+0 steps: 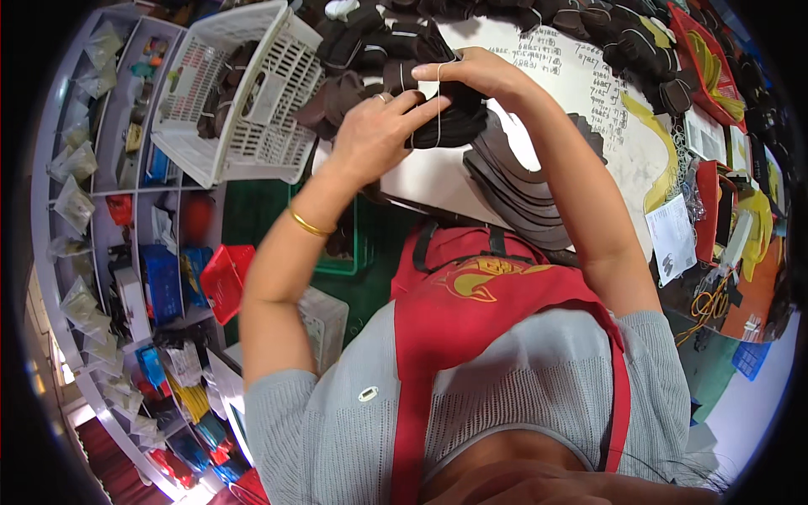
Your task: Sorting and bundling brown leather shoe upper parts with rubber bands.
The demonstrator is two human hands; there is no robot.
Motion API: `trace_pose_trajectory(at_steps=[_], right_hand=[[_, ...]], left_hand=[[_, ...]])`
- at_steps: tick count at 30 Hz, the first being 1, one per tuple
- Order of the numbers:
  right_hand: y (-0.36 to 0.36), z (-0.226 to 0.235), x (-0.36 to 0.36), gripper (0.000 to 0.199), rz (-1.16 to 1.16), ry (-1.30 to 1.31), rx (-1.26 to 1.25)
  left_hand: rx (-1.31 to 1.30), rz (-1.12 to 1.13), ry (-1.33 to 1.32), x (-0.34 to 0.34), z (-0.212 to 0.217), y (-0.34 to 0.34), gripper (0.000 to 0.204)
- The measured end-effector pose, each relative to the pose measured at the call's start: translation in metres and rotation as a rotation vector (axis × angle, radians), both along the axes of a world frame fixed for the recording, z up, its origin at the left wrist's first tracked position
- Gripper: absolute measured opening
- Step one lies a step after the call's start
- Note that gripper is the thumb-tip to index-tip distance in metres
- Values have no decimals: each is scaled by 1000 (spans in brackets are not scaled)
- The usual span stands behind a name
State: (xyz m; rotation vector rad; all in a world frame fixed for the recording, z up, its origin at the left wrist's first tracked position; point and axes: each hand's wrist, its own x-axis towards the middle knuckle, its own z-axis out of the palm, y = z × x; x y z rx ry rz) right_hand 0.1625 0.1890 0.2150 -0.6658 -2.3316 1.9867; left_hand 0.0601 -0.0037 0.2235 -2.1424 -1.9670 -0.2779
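Observation:
My left hand (380, 135) is closed at the left side of a bundle of dark, flat, curved pieces (459, 118) at the table's near edge. A thin pale elastic band (438, 109) runs across that bundle. From the far right my right hand (484, 74) reaches over it, thumb and fingers closed on the band's upper part. Some fingertips are hidden behind the bundle. Close by on the right lies a fanned stack of grey curved pieces (518, 198), beneath my right forearm.
More banded dark bundles (370, 49) crowd the far side of the white table (429, 181), which bears handwriting. On the left stand a white plastic basket (273, 126) and shelves (109, 160) of small bags. At right are a red tray (711, 76), a paper sheet (672, 238) and cables (709, 307).

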Motion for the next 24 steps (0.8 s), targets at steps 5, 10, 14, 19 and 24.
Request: trace_pose_trajectory(at_steps=[5, 10, 14, 19, 24], right_hand=[[-16, -3, 13, 47, 291, -89, -153], [-51, -25, 16, 51, 487, -122, -244], [-79, -51, -5, 68, 444, -90, -429], [-122, -114, -23, 54, 447, -59, -140], [-139, -111, -10, 28, -31, 86, 233]], left_hand=[[-251, -191, 8, -3, 24, -29, 75], [-379, -244, -88, 15, 24, -66, 74], [-444, -412, -279, 59, -3, -109, 69], [-326, 135, -824, 66, -27, -168, 81], [10, 897, -1371, 53, -51, -227, 92]])
